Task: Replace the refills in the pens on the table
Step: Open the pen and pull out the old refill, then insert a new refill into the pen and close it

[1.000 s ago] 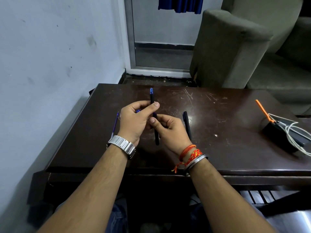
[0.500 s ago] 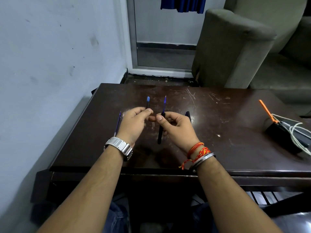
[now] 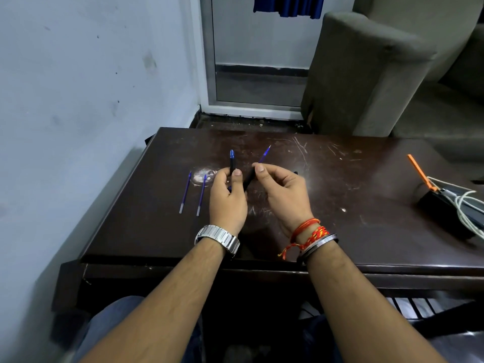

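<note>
My left hand (image 3: 227,197) pinches the pen's front section (image 3: 232,162), a short dark piece with a blue tip, held upright. My right hand (image 3: 282,195) pinches the dark pen barrel (image 3: 248,179), and its blue refill (image 3: 264,154) sticks out, pointing up and to the right. The two parts are apart above the dark wooden table (image 3: 340,205). Two loose blue refills (image 3: 185,192) (image 3: 201,195) lie side by side on the table, left of my left hand. Another dark pen (image 3: 295,173) lies mostly hidden behind my right hand.
A black box (image 3: 445,213) with white cables and an orange strip (image 3: 420,172) sits at the table's right edge. A wall runs along the left side. A grey armchair (image 3: 366,74) stands beyond the table's far right corner.
The pen has come apart: my left hand moved left with the front section, and my right hand tilted the barrel with its exposed refill to the right. A second loose refill is now uncovered.
</note>
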The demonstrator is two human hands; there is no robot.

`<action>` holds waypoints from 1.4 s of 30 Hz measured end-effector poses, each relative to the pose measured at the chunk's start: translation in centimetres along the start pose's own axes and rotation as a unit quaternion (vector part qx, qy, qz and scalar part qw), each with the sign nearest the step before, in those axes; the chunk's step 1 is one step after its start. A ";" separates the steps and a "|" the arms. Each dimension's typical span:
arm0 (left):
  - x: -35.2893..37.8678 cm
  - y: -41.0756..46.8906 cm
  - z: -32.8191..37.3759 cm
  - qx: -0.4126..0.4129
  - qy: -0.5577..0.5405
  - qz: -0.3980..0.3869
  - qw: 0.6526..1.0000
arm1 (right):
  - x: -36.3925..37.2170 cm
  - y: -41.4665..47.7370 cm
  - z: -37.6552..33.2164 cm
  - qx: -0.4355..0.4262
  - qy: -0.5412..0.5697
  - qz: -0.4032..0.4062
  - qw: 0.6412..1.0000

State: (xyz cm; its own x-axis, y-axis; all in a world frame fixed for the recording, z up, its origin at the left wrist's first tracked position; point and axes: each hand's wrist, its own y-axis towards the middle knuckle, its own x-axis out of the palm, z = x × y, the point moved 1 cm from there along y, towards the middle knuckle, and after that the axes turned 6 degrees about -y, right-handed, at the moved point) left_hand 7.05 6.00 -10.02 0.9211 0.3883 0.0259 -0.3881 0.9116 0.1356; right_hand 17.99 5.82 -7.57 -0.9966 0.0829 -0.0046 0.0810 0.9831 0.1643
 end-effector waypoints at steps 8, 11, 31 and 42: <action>-0.2 -0.3 -0.2 0.003 0.038 -0.006 0.999 | -0.6 0.9 -0.7 -0.029 0.027 0.081 0.996; -0.5 -0.2 -0.6 -0.020 0.057 0.002 0.998 | -1.3 1.6 -1.2 -0.028 0.091 0.132 0.987; -1.5 1.2 -0.2 -0.087 0.046 0.092 0.991 | -3.9 3.5 3.1 0.050 -0.463 0.017 0.885; -1.1 1.0 -0.4 -0.083 0.047 0.069 0.993 | -3.1 4.5 4.3 0.078 -0.500 0.025 0.862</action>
State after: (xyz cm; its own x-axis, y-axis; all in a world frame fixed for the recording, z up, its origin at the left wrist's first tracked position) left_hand 5.60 6.54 -10.28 0.8554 0.5145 -0.0599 -0.5167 0.8557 -0.0285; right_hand 21.56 10.65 -11.07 -0.4843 0.1486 -0.8622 0.2035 0.9776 0.0542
